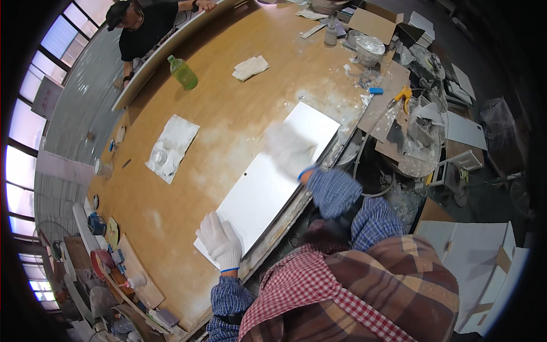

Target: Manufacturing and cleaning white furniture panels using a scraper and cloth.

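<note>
A long white panel (268,191) lies at a slant along the near edge of the worktable, with a small dark round spot near its middle. My left hand (221,239), in a white knitted glove with a blue cuff, rests flat on the panel's lower-left end, fingers stretched out. Over the upper half of the panel is my right hand (288,151), gloved the same way and smeared by motion. A faint tan patch shows by its palm, but I cannot make out whether it holds anything.
The brown worktable (211,148) carries a green bottle (183,73), a folded cloth (250,68) and a white sheet (174,148) with a small round container. A yellow air gun (403,98) lies among clutter at right. Another person (149,31) holds a large board (171,44) across the table.
</note>
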The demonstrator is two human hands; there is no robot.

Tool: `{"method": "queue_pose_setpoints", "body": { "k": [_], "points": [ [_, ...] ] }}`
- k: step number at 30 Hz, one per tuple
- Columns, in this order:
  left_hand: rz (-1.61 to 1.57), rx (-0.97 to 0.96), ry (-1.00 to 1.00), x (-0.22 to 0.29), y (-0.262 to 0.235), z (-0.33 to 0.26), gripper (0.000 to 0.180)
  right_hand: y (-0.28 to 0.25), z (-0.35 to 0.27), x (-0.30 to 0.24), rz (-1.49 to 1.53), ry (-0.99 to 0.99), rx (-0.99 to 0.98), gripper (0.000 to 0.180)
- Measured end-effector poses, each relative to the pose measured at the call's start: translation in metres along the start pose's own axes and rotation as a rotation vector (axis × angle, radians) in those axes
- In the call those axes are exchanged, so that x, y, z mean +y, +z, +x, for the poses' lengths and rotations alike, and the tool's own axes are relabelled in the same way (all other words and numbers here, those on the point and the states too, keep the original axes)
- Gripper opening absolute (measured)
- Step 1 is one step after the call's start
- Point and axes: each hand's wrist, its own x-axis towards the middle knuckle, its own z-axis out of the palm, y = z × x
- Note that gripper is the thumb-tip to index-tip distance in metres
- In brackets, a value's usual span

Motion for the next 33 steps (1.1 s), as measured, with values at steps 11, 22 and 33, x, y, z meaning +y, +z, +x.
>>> {"method": "queue_pose_setpoints", "body": {
  "k": [11, 22, 33],
  "points": [
    [-0.008, 0.008, -0.006, 0.014, 0.002, 0.001, 0.037, -0.042, -0.001, 0.092, 0.064, 0.07, 0.129, 0.029],
    [-0.018, 0.069, 0.044, 0.011, -0.01, -0.012, 0.038, -0.087, -0.031, 0.038, 0.149, -0.054, -0.155, 0.03],
    [0.061, 0.01, 0.001, 0.01, 0.0, -0.009, 0.037, -0.01, -0.102, -0.086, 0.233, -0.448, 0.167, 0.025]
  ]
}}
